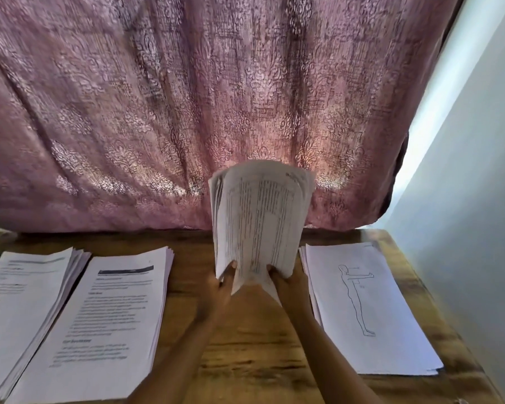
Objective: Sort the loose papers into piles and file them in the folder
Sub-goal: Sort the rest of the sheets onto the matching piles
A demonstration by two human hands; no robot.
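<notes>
starting at the left of the tabletop (pixel 251 345), a pile of printed sheets (pixel 21 316) lies flat with its edges fanned, and just beside it a second pile (pixel 114 322), headed by a dark bar, lies squarer. next comes the left hand (pixel 220 290), thumb on the near face of the held stack (pixel 260 223), clamped on its lower left corner. the right hand (pixel 286 282) pinches the lower right corner the same way, the two hands near each other but apart. the held stack stands upright over the bare wood in the middle, in front of the pink curtain (pixel 187 112), its top curling and its leaves splaying on the left side. i judge it thick yet light, floppy, and slippery sheet on sheet, so a grip at the bottom alone lets the top droop and leaves slide. holding both long edges nearer the middle, or tapping it square on the wood, should tame it. at the right lies a third pile (pixel 362 310), topped by an outline figure. no folder shows.
</notes>
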